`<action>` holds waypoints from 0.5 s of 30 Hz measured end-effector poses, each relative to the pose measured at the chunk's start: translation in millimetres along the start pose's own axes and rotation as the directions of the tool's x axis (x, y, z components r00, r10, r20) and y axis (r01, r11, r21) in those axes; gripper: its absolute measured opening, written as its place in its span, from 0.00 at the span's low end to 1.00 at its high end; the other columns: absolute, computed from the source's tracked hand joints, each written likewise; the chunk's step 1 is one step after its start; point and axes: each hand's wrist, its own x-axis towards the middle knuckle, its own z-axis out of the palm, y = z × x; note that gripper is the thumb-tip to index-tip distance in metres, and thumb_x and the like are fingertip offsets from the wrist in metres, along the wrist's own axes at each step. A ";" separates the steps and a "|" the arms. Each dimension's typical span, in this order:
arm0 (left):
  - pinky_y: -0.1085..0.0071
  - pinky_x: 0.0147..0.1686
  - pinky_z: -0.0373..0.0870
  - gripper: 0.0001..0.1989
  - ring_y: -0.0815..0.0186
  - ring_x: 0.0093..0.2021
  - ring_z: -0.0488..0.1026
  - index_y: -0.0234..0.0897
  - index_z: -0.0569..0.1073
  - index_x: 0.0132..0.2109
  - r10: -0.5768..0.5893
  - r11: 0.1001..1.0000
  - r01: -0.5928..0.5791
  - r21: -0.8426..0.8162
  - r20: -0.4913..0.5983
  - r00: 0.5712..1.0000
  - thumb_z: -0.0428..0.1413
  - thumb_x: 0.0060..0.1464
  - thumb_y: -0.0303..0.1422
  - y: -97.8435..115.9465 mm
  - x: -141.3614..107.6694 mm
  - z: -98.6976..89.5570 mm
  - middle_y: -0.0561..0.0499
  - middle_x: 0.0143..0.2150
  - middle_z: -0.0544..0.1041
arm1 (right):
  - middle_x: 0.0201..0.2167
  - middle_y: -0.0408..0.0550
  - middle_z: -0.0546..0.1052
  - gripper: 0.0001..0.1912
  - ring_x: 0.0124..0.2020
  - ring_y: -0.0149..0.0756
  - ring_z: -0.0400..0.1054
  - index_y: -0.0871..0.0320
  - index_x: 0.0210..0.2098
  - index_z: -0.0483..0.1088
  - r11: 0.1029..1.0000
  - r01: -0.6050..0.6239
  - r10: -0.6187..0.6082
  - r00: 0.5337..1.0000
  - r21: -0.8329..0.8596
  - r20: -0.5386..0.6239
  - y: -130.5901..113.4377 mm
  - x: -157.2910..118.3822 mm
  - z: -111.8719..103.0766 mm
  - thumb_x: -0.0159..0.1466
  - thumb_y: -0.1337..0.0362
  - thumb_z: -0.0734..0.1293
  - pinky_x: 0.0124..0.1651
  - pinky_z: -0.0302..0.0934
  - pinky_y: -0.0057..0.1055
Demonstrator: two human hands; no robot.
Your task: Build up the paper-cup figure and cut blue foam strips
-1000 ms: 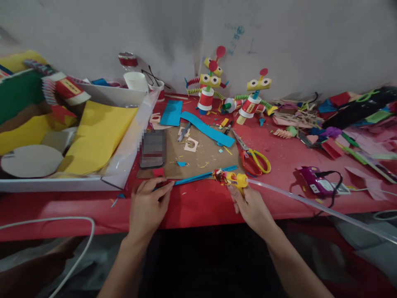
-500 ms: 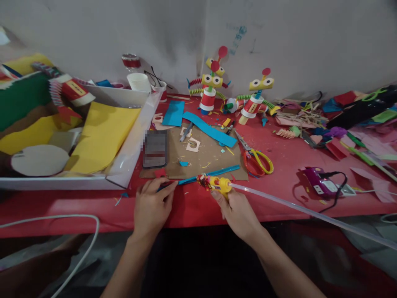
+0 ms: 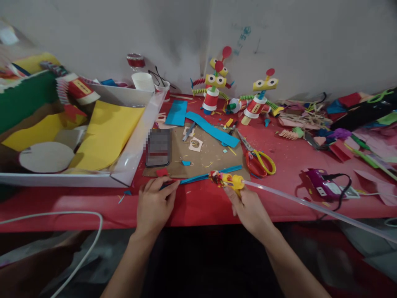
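Observation:
Near the table's front edge, my left hand (image 3: pixel 157 199) pinches the left end of a narrow folded blue paper strip (image 3: pixel 194 179). The strip runs to the right over the lower edge of a brown cardboard sheet (image 3: pixel 214 157). Wrapped round the handle of a yellow glue gun (image 3: pixel 233 181) is my right hand (image 3: pixel 251 209). Its nozzle end points left over the strip; whether it touches the paper I cannot tell. A long clear glue stick (image 3: pixel 288 197) sticks out of the gun's back toward the right.
Scissors (image 3: pixel 257 159), a phone (image 3: pixel 158 147) and a wide blue strip (image 3: pixel 214 129) lie around the cardboard. Paper-cup robot figures (image 3: pixel 256 105) stand behind. A white box (image 3: pixel 124 180) with yellow paper is on the left, a purple power adapter (image 3: pixel 322 184) on the right.
My right hand has moved the glue gun a little to the right along the blue strip. My left hand still pinches the strip's end. The whole view has shifted slightly.

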 end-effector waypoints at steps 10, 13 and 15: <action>0.61 0.43 0.68 0.12 0.60 0.43 0.72 0.46 0.78 0.42 0.028 1.000 -0.028 -0.003 -0.008 1.000 0.52 0.55 0.30 -4.9 0.7 1.5 0.49 0.42 0.76 | 0.13 0.46 0.69 0.27 0.17 0.35 0.65 0.55 0.23 0.63 0.949 -0.221 0.247 0.965 0.226 -0.093 55.8 14.9 -64.9 0.61 0.40 0.53 0.23 0.56 0.30; 0.62 0.42 0.68 0.11 0.60 0.42 0.72 0.45 0.78 0.41 0.031 0.999 -0.031 0.009 -0.021 0.999 0.52 0.55 0.30 -5.9 0.8 1.9 0.49 0.41 0.77 | 0.14 0.44 0.69 0.25 0.18 0.36 0.65 0.56 0.29 0.64 0.883 -0.213 0.305 0.938 0.419 -0.165 68.7 46.4 -94.5 0.59 0.39 0.57 0.22 0.57 0.30; 0.62 0.41 0.68 0.11 0.60 0.41 0.72 0.45 0.78 0.41 0.025 0.999 -0.024 0.024 -0.031 0.999 0.52 0.55 0.31 -6.2 1.4 0.9 0.49 0.41 0.77 | 0.12 0.44 0.68 0.25 0.17 0.35 0.64 0.56 0.27 0.63 0.861 -0.249 0.365 0.910 0.444 -0.198 79.1 73.8 -111.5 0.58 0.39 0.58 0.22 0.57 0.30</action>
